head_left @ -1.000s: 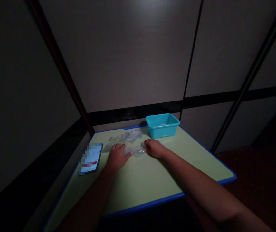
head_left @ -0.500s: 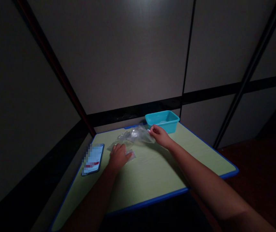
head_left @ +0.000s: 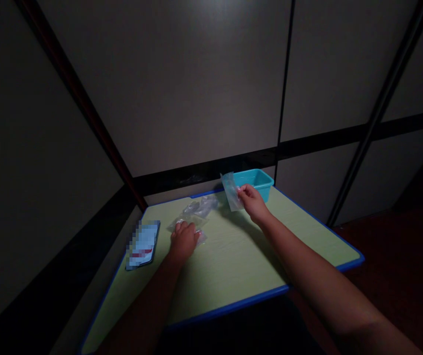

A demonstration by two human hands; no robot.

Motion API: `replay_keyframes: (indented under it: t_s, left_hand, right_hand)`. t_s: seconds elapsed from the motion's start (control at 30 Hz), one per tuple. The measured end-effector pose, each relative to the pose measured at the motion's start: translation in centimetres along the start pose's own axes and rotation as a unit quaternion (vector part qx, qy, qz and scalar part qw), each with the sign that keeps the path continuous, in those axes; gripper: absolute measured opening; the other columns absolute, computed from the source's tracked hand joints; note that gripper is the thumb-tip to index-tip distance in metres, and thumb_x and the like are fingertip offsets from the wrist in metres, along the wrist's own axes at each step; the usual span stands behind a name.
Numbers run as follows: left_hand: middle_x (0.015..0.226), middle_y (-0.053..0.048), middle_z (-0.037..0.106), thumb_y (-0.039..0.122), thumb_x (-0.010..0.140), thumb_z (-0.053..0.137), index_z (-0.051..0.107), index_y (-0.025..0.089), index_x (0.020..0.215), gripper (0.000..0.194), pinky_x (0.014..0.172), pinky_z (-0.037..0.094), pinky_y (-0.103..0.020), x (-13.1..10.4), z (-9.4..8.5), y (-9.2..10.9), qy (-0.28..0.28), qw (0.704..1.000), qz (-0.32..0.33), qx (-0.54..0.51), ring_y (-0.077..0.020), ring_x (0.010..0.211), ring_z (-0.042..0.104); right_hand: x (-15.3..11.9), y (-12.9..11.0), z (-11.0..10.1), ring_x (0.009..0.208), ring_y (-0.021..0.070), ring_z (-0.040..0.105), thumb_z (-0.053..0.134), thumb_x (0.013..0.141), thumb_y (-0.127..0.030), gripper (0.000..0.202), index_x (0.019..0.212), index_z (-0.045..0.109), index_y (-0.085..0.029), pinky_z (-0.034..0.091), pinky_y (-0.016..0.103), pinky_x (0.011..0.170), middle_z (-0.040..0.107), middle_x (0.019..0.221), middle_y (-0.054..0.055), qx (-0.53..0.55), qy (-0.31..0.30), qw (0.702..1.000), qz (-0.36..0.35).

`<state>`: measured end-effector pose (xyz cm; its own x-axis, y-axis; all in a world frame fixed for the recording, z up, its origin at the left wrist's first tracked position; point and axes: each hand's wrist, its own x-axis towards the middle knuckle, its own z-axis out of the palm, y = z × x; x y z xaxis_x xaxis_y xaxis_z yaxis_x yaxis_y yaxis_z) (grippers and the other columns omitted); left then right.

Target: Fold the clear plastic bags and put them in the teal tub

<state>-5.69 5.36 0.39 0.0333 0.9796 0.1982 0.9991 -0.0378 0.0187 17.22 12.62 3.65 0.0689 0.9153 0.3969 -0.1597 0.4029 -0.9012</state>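
My right hand (head_left: 253,202) pinches a clear plastic bag (head_left: 231,192) by its edge and holds it up off the table, before the left side of a turquoise basket (head_left: 263,195). My left hand (head_left: 184,241) rests low on the table with bent fingers on a clear plastic bag (head_left: 202,237), whose corner sticks out by the thumb. Just beyond those fingers more crumpled clear bags (head_left: 199,207) lie in a loose heap. Part of what lies under the left palm is hidden.
A phone (head_left: 145,244) with a lit, partly blurred screen lies left of my left hand. The pale green table (head_left: 233,266) has a blue rim (head_left: 229,308). Behind it stand dark-banded wall panels (head_left: 196,98).
My right hand has lifted one bag from the heap and carried it slightly right and up, to the basket's front. My left hand has stayed nearly in place on the bags.
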Motion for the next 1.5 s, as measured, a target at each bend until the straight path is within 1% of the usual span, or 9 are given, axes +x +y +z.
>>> replay_keyframes:
  t_s: [0.33, 0.47, 0.53, 0.7, 0.9, 1.07, 1.27, 1.37, 1.5]
  left_hand:
    - [0.098, -0.010, 0.059, 0.030, 0.088, 0.042, 0.057, 0.018, 0.080, 0.020, 0.081, 0.041, -0.037, 0.2, -0.7, -0.2, 0.041, 0.998, -0.019, -0.033, -0.0274, 0.100, 0.049]
    - [0.079, -0.005, 0.057, 0.031, 0.087, 0.040, 0.048, 0.020, 0.072, 0.020, 0.073, 0.042, -0.033, 0.5, -1.6, -0.7, 0.109, 0.975, -0.049, -0.187, -0.0223, 0.085, 0.053]
    - [0.067, 0.000, 0.052, 0.032, 0.086, 0.041, 0.045, 0.020, 0.069, 0.021, 0.065, 0.043, -0.029, 0.7, -1.6, -1.0, 0.130, 0.931, -0.069, -0.333, -0.0178, 0.071, 0.054]
    - [0.069, -0.002, 0.060, 0.034, 0.083, 0.044, 0.048, 0.020, 0.072, 0.019, 0.059, 0.047, -0.028, 1.5, -1.8, -1.6, 0.069, 0.726, -0.137, -0.670, -0.0151, 0.062, 0.058]
    - [0.102, -0.010, 0.064, 0.033, 0.093, 0.024, 0.035, 0.021, 0.064, 0.033, 0.079, 0.051, -0.037, 1.7, -3.0, -1.8, 0.042, 0.607, -0.131, -0.783, -0.0180, 0.093, 0.063]
    - [0.099, -0.008, 0.063, 0.051, 0.087, 0.037, 0.041, 0.021, 0.073, 0.034, 0.074, 0.050, -0.036, 1.5, -2.1, -1.6, 0.102, 0.671, -0.117, -0.725, -0.0196, 0.090, 0.063]
    - [0.084, -0.006, 0.057, 0.042, 0.079, 0.051, 0.052, 0.020, 0.076, 0.022, 0.080, 0.044, -0.034, 1.0, -1.6, -1.6, 0.183, 0.935, -0.051, -0.298, -0.0225, 0.088, 0.056]
    - [0.085, -0.007, 0.056, 0.041, 0.076, 0.056, 0.054, 0.020, 0.077, 0.022, 0.081, 0.041, -0.034, 0.4, -1.5, -0.9, 0.128, 0.978, -0.002, -0.164, -0.0241, 0.090, 0.054]
    - [0.091, -0.007, 0.056, 0.051, 0.072, 0.062, 0.056, 0.020, 0.083, 0.034, 0.080, 0.040, -0.036, -0.4, -0.8, 0.3, 0.054, 0.995, 0.032, -0.081, -0.0265, 0.094, 0.050]
  right_hand:
    - [-0.4, -0.5, 0.2, 0.048, 0.0093, 0.036, 0.060, 0.066, -0.053, 0.035, 0.067, 0.043, -0.022, 0.025, 0.022, 0.046, 0.044, 0.055, -0.006, -0.010, -0.024, 1.000, 0.005]
    - [-0.5, -0.6, 0.2, 0.047, 0.0091, 0.035, 0.060, 0.066, -0.052, 0.035, 0.067, 0.043, -0.022, 0.025, 0.022, 0.045, 0.043, 0.054, -0.007, -0.013, -0.030, 0.999, 0.010]
    - [-0.5, -0.5, 0.2, 0.047, 0.0092, 0.035, 0.060, 0.067, -0.052, 0.034, 0.067, 0.043, -0.022, 0.025, 0.022, 0.045, 0.043, 0.053, -0.007, -0.018, -0.032, 0.999, 0.012]
    - [-0.5, -0.5, 0.3, 0.047, 0.0089, 0.036, 0.060, 0.067, -0.052, 0.035, 0.067, 0.042, -0.022, 0.024, 0.021, 0.045, 0.044, 0.054, -0.007, -0.023, -0.033, 0.999, 0.011]
    - [-0.7, -0.6, 0.3, 0.048, 0.0091, 0.036, 0.060, 0.067, -0.052, 0.035, 0.067, 0.042, -0.022, 0.025, 0.022, 0.046, 0.043, 0.054, -0.006, -0.031, -0.035, 0.999, 0.003]
    - [-0.7, -0.5, 0.3, 0.049, 0.0096, 0.037, 0.059, 0.067, -0.052, 0.034, 0.067, 0.043, -0.022, 0.026, 0.022, 0.047, 0.043, 0.055, -0.006, -0.034, -0.034, 0.999, 0.004]
    - [-0.8, -0.7, 0.4, 0.048, 0.0098, 0.036, 0.062, 0.064, -0.052, 0.035, 0.067, 0.044, -0.022, 0.025, 0.022, 0.047, 0.043, 0.054, -0.006, -0.008, -0.044, 0.999, 0.024]
    - [-1.0, -1.0, 0.5, 0.048, 0.0094, 0.037, 0.064, 0.062, -0.054, 0.038, 0.067, 0.044, -0.022, 0.026, 0.022, 0.047, 0.045, 0.055, -0.006, 0.037, -0.064, 0.996, 0.047]
    - [-1.2, -1.3, 0.5, 0.047, 0.0089, 0.038, 0.066, 0.060, -0.056, 0.042, 0.066, 0.044, -0.021, 0.026, 0.022, 0.046, 0.044, 0.053, -0.007, 0.066, -0.081, 0.992, 0.069]
